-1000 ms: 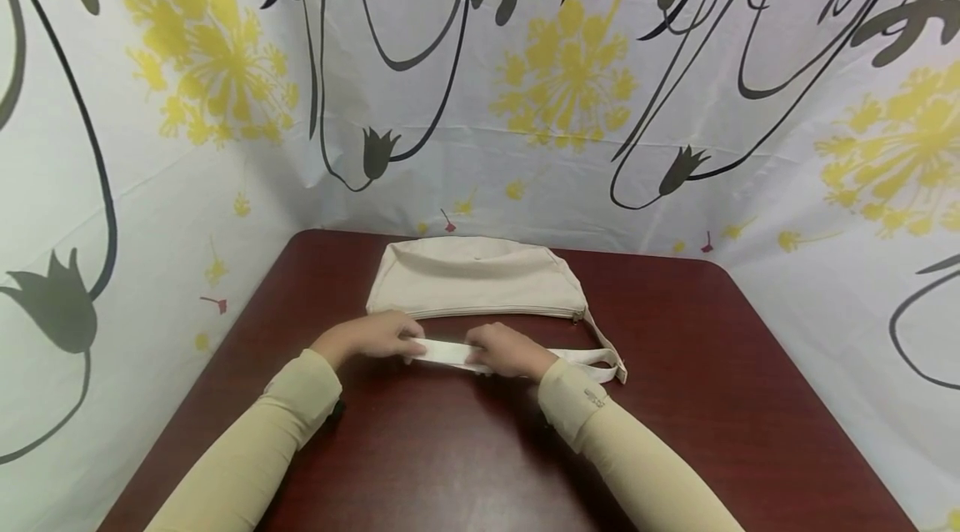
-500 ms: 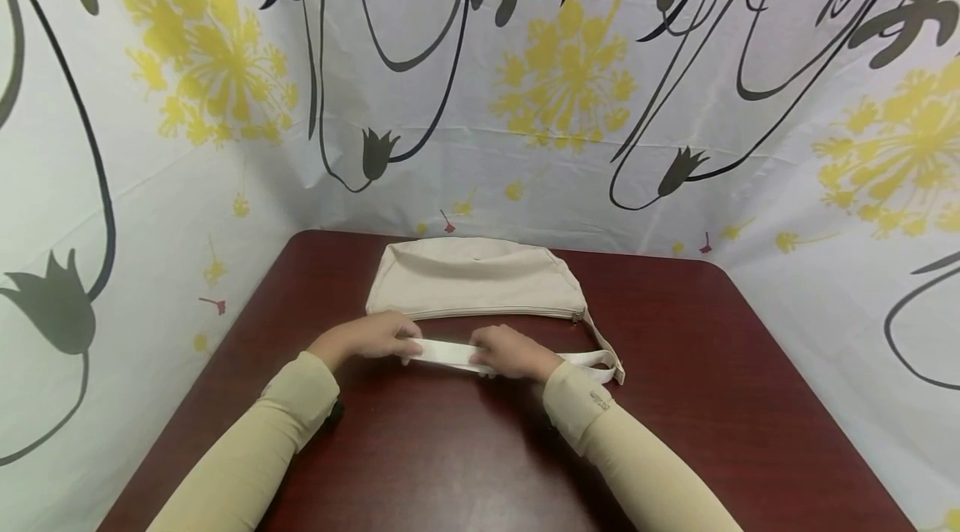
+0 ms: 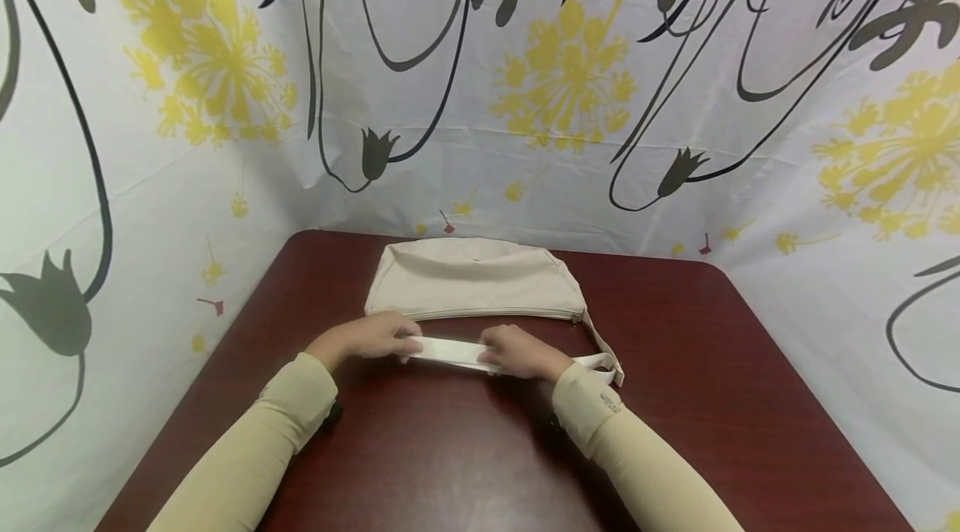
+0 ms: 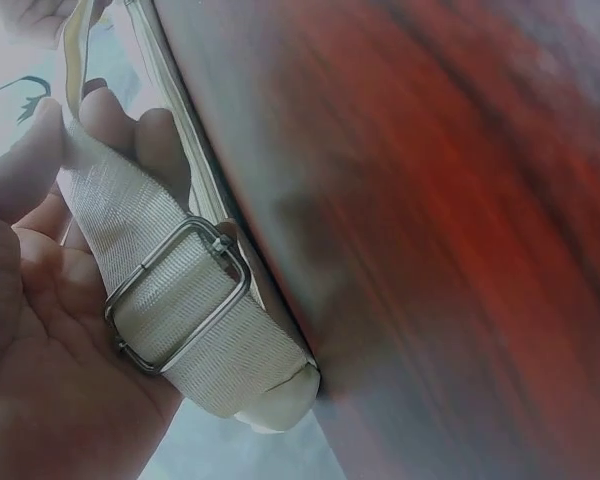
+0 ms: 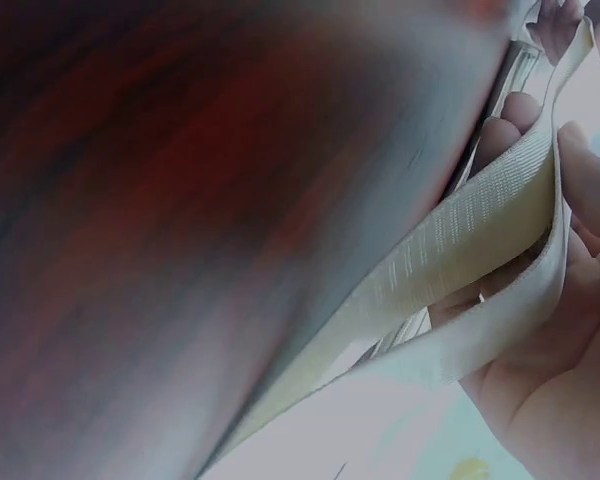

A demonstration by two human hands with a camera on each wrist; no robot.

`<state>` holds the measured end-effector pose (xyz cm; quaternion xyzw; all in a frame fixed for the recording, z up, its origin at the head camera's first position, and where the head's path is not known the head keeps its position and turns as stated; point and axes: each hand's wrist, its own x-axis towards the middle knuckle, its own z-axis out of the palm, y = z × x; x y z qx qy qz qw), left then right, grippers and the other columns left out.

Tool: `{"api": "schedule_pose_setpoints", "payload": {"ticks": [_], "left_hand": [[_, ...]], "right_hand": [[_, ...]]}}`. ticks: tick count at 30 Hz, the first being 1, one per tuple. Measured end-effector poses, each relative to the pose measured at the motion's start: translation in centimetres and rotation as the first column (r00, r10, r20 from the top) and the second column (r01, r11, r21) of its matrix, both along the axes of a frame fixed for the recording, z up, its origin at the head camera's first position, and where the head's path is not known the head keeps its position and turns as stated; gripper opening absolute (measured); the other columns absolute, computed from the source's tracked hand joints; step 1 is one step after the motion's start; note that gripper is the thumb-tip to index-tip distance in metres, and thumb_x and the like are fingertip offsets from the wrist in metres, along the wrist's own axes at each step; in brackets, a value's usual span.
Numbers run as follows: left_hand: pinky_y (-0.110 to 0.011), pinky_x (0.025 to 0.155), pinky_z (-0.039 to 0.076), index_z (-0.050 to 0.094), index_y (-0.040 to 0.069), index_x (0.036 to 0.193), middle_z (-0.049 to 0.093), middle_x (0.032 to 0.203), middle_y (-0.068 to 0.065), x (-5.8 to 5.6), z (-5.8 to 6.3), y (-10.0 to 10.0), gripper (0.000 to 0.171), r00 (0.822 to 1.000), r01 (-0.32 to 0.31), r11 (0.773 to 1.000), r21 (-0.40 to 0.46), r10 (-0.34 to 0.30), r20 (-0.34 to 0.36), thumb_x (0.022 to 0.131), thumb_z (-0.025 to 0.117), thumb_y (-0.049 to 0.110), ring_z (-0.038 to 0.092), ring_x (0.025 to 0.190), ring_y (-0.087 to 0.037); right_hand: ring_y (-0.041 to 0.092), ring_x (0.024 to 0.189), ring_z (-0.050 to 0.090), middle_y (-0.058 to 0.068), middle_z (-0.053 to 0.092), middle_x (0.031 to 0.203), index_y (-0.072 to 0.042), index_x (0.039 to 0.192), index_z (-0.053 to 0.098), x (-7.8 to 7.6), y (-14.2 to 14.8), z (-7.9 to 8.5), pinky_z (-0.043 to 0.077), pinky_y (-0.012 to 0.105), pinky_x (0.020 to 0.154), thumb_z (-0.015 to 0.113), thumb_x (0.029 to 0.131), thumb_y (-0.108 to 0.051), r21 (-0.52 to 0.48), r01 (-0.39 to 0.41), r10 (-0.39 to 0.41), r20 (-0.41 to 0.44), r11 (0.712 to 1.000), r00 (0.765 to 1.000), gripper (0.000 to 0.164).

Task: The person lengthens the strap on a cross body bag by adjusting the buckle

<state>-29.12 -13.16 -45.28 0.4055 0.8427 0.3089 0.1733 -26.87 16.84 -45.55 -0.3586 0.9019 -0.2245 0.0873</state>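
Observation:
A cream fabric shoulder bag [image 3: 476, 280] lies on the table, its zipper edge toward me. Its webbing strap [image 3: 448, 351] stretches in front of it between my hands. My left hand [image 3: 372, 337] pinches the strap between thumb and fingers; in the left wrist view a metal slider buckle [image 4: 178, 293] sits on the strap beside the palm. With thumb and fingers my right hand [image 3: 521, 351] pinches the strap too. The right wrist view has two layers of strap [image 5: 470, 235] running out past that palm. Beyond the right hand the strap loops back to the bag's right corner.
The dark red-brown table [image 3: 450, 449] has rounded far corners. White cloth [image 3: 450, 98] printed with yellow and grey flowers hangs behind it and along both sides.
My right hand has slid a little to the right along the strap, so a longer stretch shows between the hands. The left hand and the bag have hardly moved.

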Motion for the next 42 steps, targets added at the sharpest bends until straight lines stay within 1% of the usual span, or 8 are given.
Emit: {"api": "schedule_pose_setpoints", "payload": {"ticks": [10, 15, 18, 21, 24, 28, 33, 42], "left_hand": [[-0.029, 0.072, 0.045, 0.061, 0.011, 0.076, 0.058, 0.066, 0.004, -0.3, -0.2, 0.0, 0.030, 1.000, 0.011, 1.000, 0.014, -0.011, -0.007, 0.103, 0.059, 0.025, 0.051, 0.066, -0.007], [-0.031, 0.078, 0.046, 0.066, 0.013, 0.091, 0.060, 0.079, 0.007, -0.5, -0.4, -0.1, 0.019, 1.000, -0.018, 1.000, -0.009, 0.017, -0.023, 0.094, 0.072, 0.030, 0.054, 0.077, -0.009], [-0.032, 0.079, 0.044, 0.068, 0.013, 0.100, 0.060, 0.087, 0.007, -0.4, -0.3, -0.2, 0.027, 0.999, -0.043, 0.999, -0.021, 0.043, -0.012, 0.086, 0.080, 0.032, 0.052, 0.083, -0.012], [-0.032, 0.076, 0.045, 0.068, 0.011, 0.100, 0.060, 0.088, 0.005, -0.2, -0.2, -0.3, 0.029, 0.999, -0.050, 0.998, -0.023, 0.050, 0.000, 0.083, 0.084, 0.030, 0.052, 0.082, -0.013], [-0.030, 0.074, 0.043, 0.067, 0.012, 0.098, 0.058, 0.086, 0.005, -0.2, -0.1, -0.3, 0.028, 0.999, -0.051, 0.998, -0.034, 0.051, -0.013, 0.082, 0.084, 0.027, 0.050, 0.080, -0.012], [-0.029, 0.070, 0.043, 0.065, 0.012, 0.095, 0.056, 0.083, 0.007, -0.3, -0.1, -0.2, 0.024, 0.997, -0.042, 0.998, -0.054, 0.038, -0.068, 0.084, 0.081, 0.026, 0.049, 0.077, -0.010], [-0.029, 0.068, 0.042, 0.063, 0.014, 0.090, 0.053, 0.079, 0.008, -0.5, -0.2, -0.2, 0.018, 0.990, -0.056, 0.994, -0.091, 0.043, -0.131, 0.087, 0.076, 0.026, 0.048, 0.074, -0.009], [-0.030, 0.069, 0.042, 0.062, 0.015, 0.089, 0.053, 0.079, 0.008, -0.4, -0.4, -0.5, 0.018, 0.992, -0.067, 0.992, -0.108, 0.055, -0.117, 0.087, 0.076, 0.026, 0.047, 0.075, -0.010]], "right_hand": [[0.009, 0.071, 0.051, -0.005, 0.055, 0.076, -0.008, 0.092, 0.063, 0.1, 0.1, 0.0, 0.046, 0.030, 0.071, 0.061, 0.101, -0.013, -0.002, 0.005, -0.005, 0.027, 1.000, 1.000, 0.010], [0.011, 0.071, 0.047, -0.006, 0.046, 0.072, -0.011, 0.088, 0.059, 0.3, 0.0, 0.1, 0.043, 0.032, 0.072, 0.053, 0.106, -0.018, 0.013, 0.018, -0.019, 0.056, 1.000, 0.998, 0.021], [0.010, 0.072, 0.050, -0.007, 0.050, 0.074, -0.012, 0.088, 0.060, 0.4, 0.1, 0.1, 0.044, 0.031, 0.073, 0.057, 0.105, -0.028, 0.022, 0.015, -0.016, 0.047, 1.000, 0.999, 0.023], [0.010, 0.073, 0.052, -0.007, 0.056, 0.078, -0.011, 0.094, 0.063, 0.5, 0.2, 0.1, 0.046, 0.030, 0.072, 0.067, 0.098, -0.034, 0.038, -0.010, 0.009, 0.044, 0.999, 0.999, 0.024], [0.008, 0.073, 0.050, -0.008, 0.055, 0.080, -0.010, 0.097, 0.063, 0.5, 0.4, 0.0, 0.044, 0.028, 0.072, 0.073, 0.093, -0.032, 0.049, -0.051, 0.048, 0.044, 0.998, 0.998, 0.025], [0.007, 0.073, 0.049, -0.008, 0.053, 0.081, -0.010, 0.097, 0.063, 0.5, 0.5, 0.0, 0.044, 0.027, 0.072, 0.072, 0.094, -0.026, 0.042, -0.086, 0.085, 0.020, 0.995, 0.996, 0.019], [0.008, 0.080, 0.053, -0.006, 0.061, 0.089, -0.008, 0.102, 0.066, 0.5, 0.7, 0.1, 0.046, 0.029, 0.077, 0.071, 0.096, -0.025, 0.016, -0.061, 0.061, 0.003, 0.998, 0.998, 0.019], [0.009, 0.088, 0.058, -0.004, 0.068, 0.102, -0.008, 0.115, 0.069, 0.8, 1.8, 0.3, 0.048, 0.032, 0.082, 0.074, 0.094, -0.023, 0.003, 0.001, -0.001, 0.071, 1.000, 0.997, 0.026]]}}
